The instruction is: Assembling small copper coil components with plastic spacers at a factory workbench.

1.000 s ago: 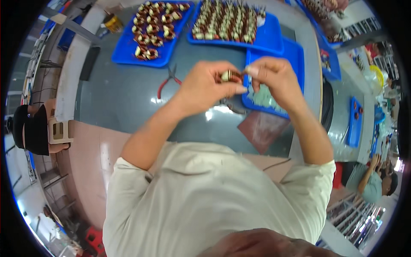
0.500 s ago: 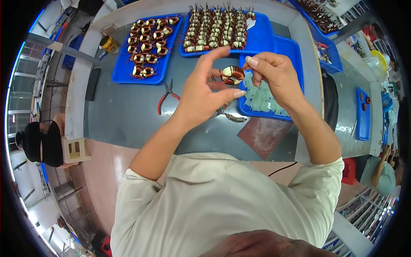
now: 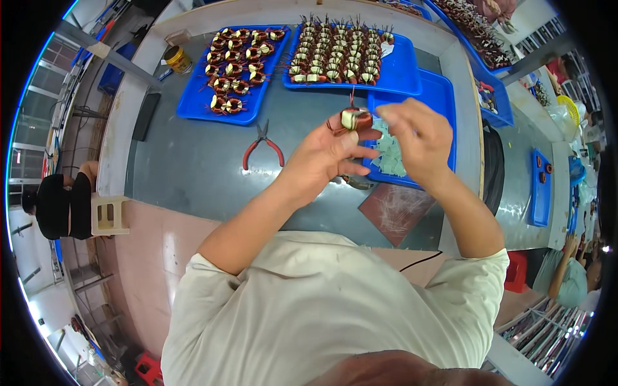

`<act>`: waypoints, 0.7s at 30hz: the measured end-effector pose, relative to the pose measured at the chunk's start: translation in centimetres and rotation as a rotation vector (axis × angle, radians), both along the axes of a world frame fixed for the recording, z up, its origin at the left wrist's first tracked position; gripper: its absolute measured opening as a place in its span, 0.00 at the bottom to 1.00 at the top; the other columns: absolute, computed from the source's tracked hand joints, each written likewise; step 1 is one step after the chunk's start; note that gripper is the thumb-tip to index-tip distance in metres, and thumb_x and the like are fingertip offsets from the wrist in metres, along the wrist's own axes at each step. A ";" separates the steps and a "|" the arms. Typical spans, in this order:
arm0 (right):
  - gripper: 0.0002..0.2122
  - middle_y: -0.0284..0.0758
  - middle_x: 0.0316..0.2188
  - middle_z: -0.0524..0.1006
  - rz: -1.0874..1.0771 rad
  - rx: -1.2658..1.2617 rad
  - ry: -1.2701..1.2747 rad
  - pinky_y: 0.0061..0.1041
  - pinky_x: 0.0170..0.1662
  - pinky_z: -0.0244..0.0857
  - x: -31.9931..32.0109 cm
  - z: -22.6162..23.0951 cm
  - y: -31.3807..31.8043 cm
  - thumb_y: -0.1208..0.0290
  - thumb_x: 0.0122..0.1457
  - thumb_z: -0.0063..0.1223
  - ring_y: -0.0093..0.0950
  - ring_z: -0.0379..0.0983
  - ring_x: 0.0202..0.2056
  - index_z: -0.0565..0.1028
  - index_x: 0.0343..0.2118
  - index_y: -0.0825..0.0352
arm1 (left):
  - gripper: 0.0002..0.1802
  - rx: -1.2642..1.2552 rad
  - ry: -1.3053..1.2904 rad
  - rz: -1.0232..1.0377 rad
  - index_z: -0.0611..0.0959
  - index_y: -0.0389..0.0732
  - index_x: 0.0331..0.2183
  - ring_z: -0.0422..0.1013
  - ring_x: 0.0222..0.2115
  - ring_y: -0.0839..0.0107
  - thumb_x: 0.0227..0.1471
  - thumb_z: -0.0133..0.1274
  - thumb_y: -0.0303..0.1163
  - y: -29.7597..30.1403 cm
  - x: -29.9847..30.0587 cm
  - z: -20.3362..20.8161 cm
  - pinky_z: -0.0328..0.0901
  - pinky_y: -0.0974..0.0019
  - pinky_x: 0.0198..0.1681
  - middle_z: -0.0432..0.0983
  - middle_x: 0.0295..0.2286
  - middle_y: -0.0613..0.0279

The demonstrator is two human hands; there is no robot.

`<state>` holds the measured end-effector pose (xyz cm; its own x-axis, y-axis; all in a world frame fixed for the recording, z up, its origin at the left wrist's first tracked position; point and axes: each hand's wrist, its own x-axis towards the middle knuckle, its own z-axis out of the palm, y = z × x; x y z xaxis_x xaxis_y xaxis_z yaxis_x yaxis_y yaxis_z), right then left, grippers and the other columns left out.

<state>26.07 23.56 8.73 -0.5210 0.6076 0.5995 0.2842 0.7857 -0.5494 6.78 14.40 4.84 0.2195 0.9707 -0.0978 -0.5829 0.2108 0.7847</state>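
Observation:
My left hand grips a copper-wound toroidal coil with a cream-coloured band, and thin wire leads stick up from it. Close on its right side is my right hand, its fingertips smeared by motion; whether they pinch a lead cannot be made out. Beneath that hand, a blue tray holds pale green sheet pieces. Red-handled pliers lie spread on the grey bench to the left. A second hand tool is partly covered by my left hand.
Similar coils fill a blue tray at the back, and several more lie in another blue tray at back left. A reddish-brown board sits by the front edge. A yellow tub stands far left. Other people sit at both sides.
My left hand has turned and closed in on the coil, whose leads now point upward. My right hand has moved slightly down and blurs. The view has shifted a little.

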 end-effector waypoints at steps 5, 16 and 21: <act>0.15 0.34 0.27 0.78 0.146 0.370 -0.043 0.32 0.28 0.67 -0.4 -0.5 -1.2 0.72 0.50 0.70 0.35 0.74 0.27 0.83 0.42 0.63 | 0.27 0.074 -0.155 0.037 0.69 0.38 0.61 0.79 0.39 0.68 0.65 0.54 0.33 0.1 -1.9 1.2 0.77 0.66 0.42 0.79 0.45 0.55; 0.13 0.38 0.36 0.79 0.109 -0.332 0.067 0.24 0.39 0.71 -0.5 1.0 -0.9 0.74 0.59 0.61 0.27 0.77 0.35 0.79 0.45 0.72 | 0.27 0.292 0.430 0.247 0.75 0.33 0.56 0.73 0.41 0.80 0.55 0.62 0.20 -0.2 -2.7 2.1 0.70 0.74 0.48 0.77 0.42 0.64; 0.12 0.38 0.36 0.79 0.189 -0.342 0.059 0.26 0.39 0.70 -0.5 1.5 -0.5 0.74 0.58 0.62 0.30 0.76 0.34 0.79 0.44 0.71 | 0.26 0.235 0.501 0.170 0.75 0.34 0.56 0.73 0.40 0.80 0.56 0.62 0.22 0.4 -2.3 2.3 0.71 0.72 0.46 0.77 0.41 0.65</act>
